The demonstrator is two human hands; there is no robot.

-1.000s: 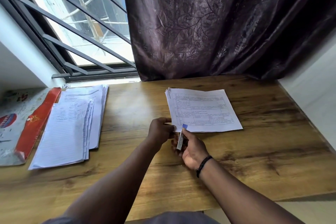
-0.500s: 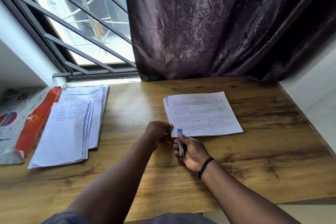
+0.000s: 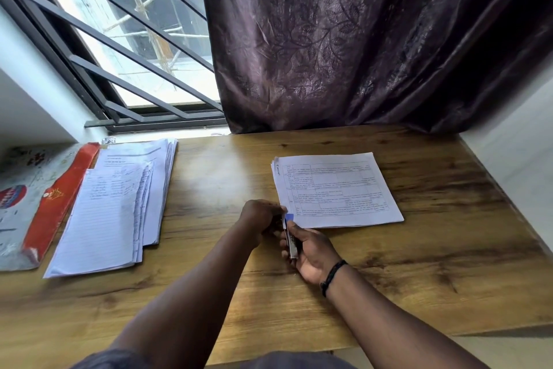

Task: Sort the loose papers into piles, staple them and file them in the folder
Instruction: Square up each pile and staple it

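On the wooden counter [image 3: 419, 264], grained and knotted, your two hands meet at the near left corner of a thin set of printed papers [image 3: 338, 192]. Your left hand [image 3: 260, 219] has its fingers curled onto that corner, pinching the sheets. Your right hand [image 3: 311, 252], with a dark braided band [image 3: 332, 274] on its wrist, wraps round a slim stapler [image 3: 291, 237], a narrow metal bar with a blue tip, whose front end sits right at the pinched corner. Whether the stapler's mouth is over the sheets you cannot tell from this head view.

The printed papers lie flat and rectangular, covered with a ruled table of small text, their far left edges slightly fanned.

Well apart to the left lies a thicker loose stack of papers [image 3: 119, 204], lined and handwritten sheets on top, their right edges stepped. Just beside it, a flat folder [image 3: 18, 189] with a glossy orange-red band [image 3: 59, 201] rests at the counter's left end.

Behind the counter hangs a dark purple curtain [image 3: 344, 39] with an embossed leaf pattern, next to a window with slanted metal bars [image 3: 119, 39].
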